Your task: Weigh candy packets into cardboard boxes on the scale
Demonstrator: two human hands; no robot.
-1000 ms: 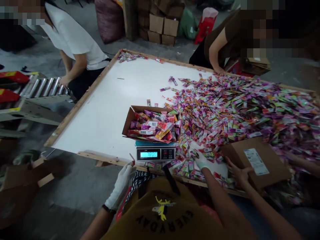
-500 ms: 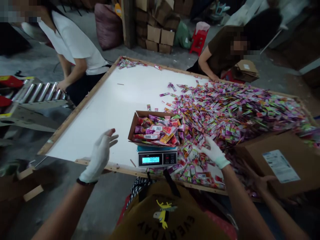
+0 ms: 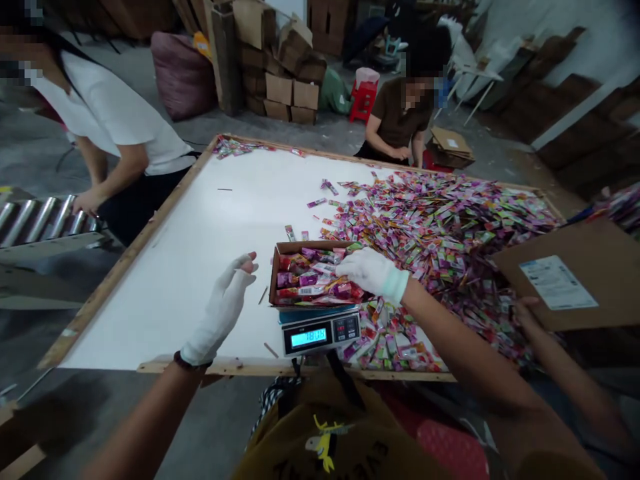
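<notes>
A small open cardboard box (image 3: 275, 280) full of colourful snack packets (image 3: 310, 291) sits on a digital scale (image 3: 294, 347) with a lit display. My right hand (image 3: 373, 272), in a white glove, reaches over the box's right side. Its fingers are bent down together onto the packets, and whatever they pinch is hidden. My left hand (image 3: 220, 310), also gloved with bare fingertips showing, hovers left of the box. Its fingers are apart and hold nothing.
A big heap of packets (image 3: 440, 227) covers the right of the wood-edged white table (image 3: 200, 247). At right, another person's hand (image 3: 527, 320) holds a large carton (image 3: 610, 280). Two people stand beyond the table, one by a roller conveyor (image 3: 43, 220).
My right hand has moved left from the loose packets onto the box. My left hand has come nearer the box. The view has shifted, and the large carton at right has been lifted and tipped.
</notes>
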